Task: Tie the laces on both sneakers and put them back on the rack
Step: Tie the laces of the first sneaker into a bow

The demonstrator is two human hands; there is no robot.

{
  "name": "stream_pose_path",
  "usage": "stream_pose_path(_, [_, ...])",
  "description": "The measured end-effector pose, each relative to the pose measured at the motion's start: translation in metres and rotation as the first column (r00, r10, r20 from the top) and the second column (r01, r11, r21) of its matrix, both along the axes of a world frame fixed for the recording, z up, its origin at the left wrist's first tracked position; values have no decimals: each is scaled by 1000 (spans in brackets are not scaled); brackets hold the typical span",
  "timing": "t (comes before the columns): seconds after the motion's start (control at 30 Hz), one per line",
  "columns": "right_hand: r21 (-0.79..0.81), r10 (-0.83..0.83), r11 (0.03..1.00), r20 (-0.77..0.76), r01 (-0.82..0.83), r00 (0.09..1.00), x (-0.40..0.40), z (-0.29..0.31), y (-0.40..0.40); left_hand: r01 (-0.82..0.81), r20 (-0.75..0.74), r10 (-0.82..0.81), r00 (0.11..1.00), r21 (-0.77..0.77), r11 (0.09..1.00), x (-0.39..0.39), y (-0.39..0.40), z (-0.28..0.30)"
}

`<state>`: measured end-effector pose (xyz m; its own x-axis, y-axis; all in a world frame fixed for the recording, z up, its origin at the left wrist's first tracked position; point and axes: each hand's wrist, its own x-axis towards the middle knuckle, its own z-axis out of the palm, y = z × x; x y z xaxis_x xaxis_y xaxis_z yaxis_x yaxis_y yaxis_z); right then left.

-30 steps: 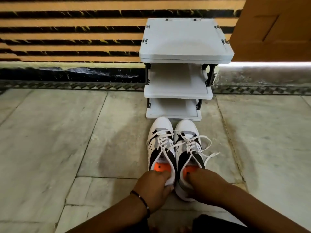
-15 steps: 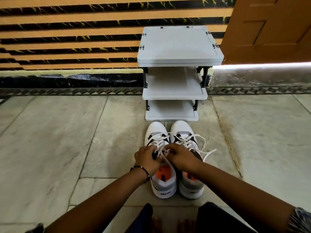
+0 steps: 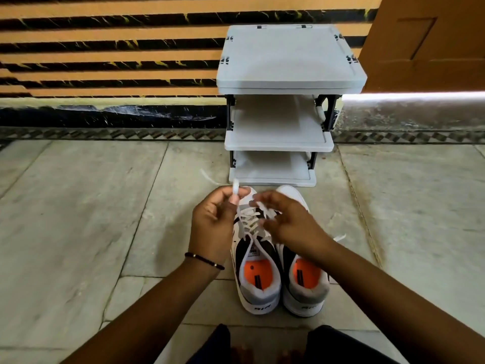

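The left hand [image 3: 212, 227] pinches one white lace end [image 3: 235, 187] between thumb and fingertips and holds it up over the toe of the left sneaker [image 3: 256, 254]; the right hand [image 3: 286, 223] hovers over the eyelets with fingers loosely spread, and whether it grips the other end I cannot tell (motion blur hides it). To tie well, I'd pull both ends even and snug before crossing them, keeping the tongue flat. Both sneakers sit side by side on the floor [image 3: 91, 219], touching, heels toward the person and toes pointing far, long axes running straight at the grey shoe rack [image 3: 278, 143] just beyond. The right sneaker [image 3: 305, 282] looks untied.
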<state>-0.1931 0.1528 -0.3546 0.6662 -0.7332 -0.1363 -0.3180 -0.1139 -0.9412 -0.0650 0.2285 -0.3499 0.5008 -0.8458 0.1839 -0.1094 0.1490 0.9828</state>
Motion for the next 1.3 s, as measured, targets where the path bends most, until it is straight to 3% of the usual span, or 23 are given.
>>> stream_pose_path(0.03, [-23,101,994,-81,-103,992,3,-7,1,41,67,-42,997,15,999,-1,0,-1])
stream_pose_path(0.1, [-44,161,986,-49,-163,986,11,-16,7,136,129,-146,981,84,987,-1,-1,-7])
stream_pose_path(0.2, [124,-13,992,156,-6,988,11,-15,9,201,106,-239,965,287,937,4,1,-13])
stream_pose_path(0.33, [253,-111,966,222,53,969,4,-15,1,55,371,-239,897,444,894,19,6,-17])
stream_pose_path(0.43, [300,-133,952,228,60,965,4,-16,1,131,257,-282,924,481,867,21,5,-18])
stream_pose_path(0.57, [251,-55,968,237,-6,970,4,-11,0,288,182,-426,886,503,815,20,4,-20])
stream_pose_path(1.0, [141,-36,990,211,6,977,-1,1,-11,318,225,-445,867,438,841,23,-3,-19])
stream_pose_path(1.2, [85,-60,995,201,44,978,-1,1,-11,405,40,-449,893,363,839,22,-3,-13])
stream_pose_path(1.3, [78,-74,995,220,58,973,-1,5,-11,438,18,-469,883,324,838,18,-3,-7])
